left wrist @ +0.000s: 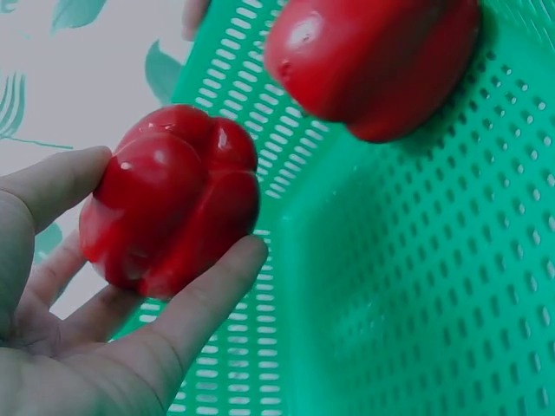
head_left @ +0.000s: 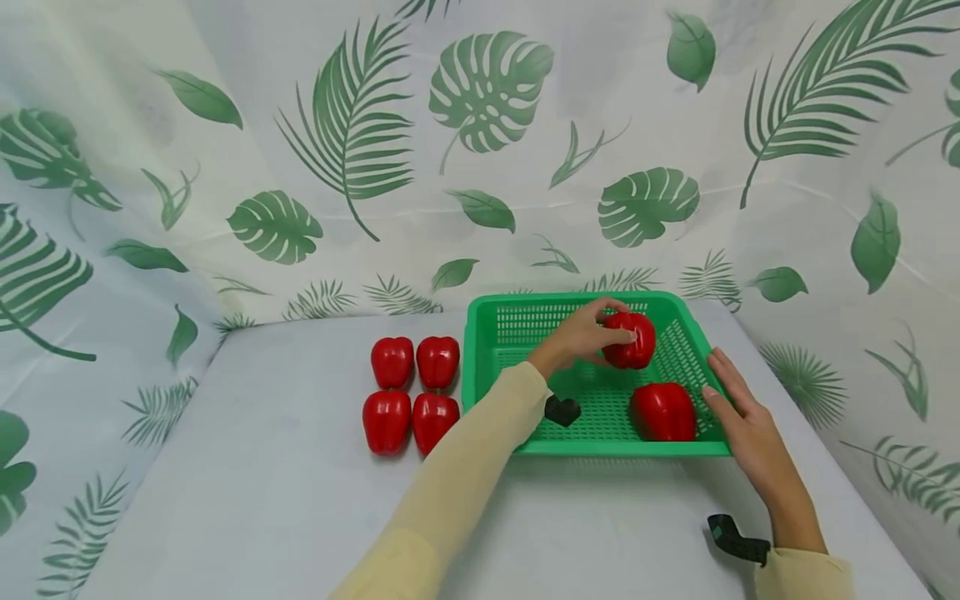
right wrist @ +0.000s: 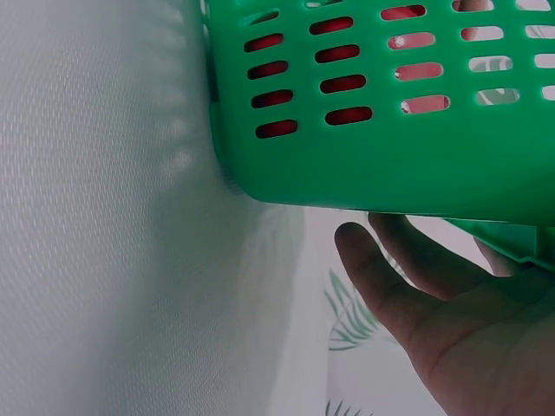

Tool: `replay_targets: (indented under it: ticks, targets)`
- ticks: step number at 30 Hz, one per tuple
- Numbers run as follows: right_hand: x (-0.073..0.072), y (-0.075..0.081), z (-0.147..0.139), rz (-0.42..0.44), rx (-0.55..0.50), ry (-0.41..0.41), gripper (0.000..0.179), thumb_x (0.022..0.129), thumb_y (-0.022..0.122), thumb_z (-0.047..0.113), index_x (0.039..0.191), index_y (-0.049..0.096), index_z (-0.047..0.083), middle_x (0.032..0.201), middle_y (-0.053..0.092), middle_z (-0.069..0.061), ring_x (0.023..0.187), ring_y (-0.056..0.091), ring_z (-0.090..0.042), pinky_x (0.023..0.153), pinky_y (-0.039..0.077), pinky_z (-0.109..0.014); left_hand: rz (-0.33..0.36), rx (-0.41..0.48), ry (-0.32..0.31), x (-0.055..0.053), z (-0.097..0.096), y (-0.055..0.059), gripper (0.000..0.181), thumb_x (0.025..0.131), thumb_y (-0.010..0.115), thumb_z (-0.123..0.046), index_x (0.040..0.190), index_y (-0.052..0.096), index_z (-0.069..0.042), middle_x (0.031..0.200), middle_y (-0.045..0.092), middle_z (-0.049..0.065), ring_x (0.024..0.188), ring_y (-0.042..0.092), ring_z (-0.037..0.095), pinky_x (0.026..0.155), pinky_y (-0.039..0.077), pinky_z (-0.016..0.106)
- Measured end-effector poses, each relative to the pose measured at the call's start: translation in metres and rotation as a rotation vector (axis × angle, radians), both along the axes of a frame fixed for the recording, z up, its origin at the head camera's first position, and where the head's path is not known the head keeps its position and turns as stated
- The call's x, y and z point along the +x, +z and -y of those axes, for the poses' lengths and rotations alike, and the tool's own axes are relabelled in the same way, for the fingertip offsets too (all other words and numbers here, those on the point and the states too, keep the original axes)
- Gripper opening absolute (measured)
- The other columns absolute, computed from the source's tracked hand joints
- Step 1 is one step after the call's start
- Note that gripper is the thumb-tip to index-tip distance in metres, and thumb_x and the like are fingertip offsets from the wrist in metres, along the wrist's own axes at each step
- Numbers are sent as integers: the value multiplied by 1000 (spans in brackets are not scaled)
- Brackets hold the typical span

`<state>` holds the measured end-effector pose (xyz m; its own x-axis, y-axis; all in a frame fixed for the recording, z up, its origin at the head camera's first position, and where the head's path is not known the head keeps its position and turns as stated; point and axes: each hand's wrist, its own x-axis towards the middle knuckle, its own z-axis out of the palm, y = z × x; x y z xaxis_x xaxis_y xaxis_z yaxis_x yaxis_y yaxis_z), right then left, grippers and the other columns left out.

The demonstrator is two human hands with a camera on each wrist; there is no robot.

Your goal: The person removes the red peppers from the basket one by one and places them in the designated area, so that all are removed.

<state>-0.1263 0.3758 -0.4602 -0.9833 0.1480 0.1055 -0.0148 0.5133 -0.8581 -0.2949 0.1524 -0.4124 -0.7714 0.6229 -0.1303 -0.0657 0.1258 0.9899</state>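
My left hand holds a glossy red bell pepper over the green basket. In the left wrist view, the thumb and fingers of that hand are spread around the pepper. A second red bell pepper lies inside the basket near its front right corner. At the basket's right side, my right hand rests against the rim with fairly straight fingers. In the right wrist view, the fingertips of the right hand are right by the basket's outer wall.
Left of the basket, several red bell peppers stand in two close rows on the white tabletop. A leaf-printed white curtain hangs behind and at the sides. Black straps are on both wrists.
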Motion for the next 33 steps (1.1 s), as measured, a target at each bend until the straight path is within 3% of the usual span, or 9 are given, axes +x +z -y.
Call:
replay_targets:
  ticks: [7,13,20,25,33]
  targets:
    - [-3,-2,0,-19,-10,11,64,116,43,36,173,18,20,179,6,3,164,-5,-21,114,8,-85,1,6,-4,-4,18,7,48,101,74,-12,147,59,-8,128,61,3,105,65,21,84,65,46]
    - [0,-5,-1,-14,2,3,64,116,43,35,173,17,19,179,5,3,163,-6,-18,112,9,-87,4,-6,-21,-5,32,9,48,102,74,-13,147,59,-8,124,60,2,102,63,19,85,64,49]
    - [-1,-5,-1,-18,17,-2,64,116,43,35,173,17,19,179,4,4,163,-6,-17,111,8,-87,-2,7,2,-7,50,14,48,101,75,-14,146,58,-9,121,60,0,103,63,18,77,66,42]
    - [1,-5,-2,-12,17,-8,64,116,42,35,173,17,19,179,3,6,163,-7,-19,111,7,-88,-10,16,-1,-10,60,18,51,101,74,-15,149,57,-10,125,60,0,105,64,19,81,65,46]
    - [-1,-6,0,-17,-3,8,65,116,43,35,173,16,18,178,4,9,162,-6,-11,112,5,-87,-35,43,12,-10,79,27,49,101,74,-13,148,58,-10,127,61,4,111,62,21,88,63,53]
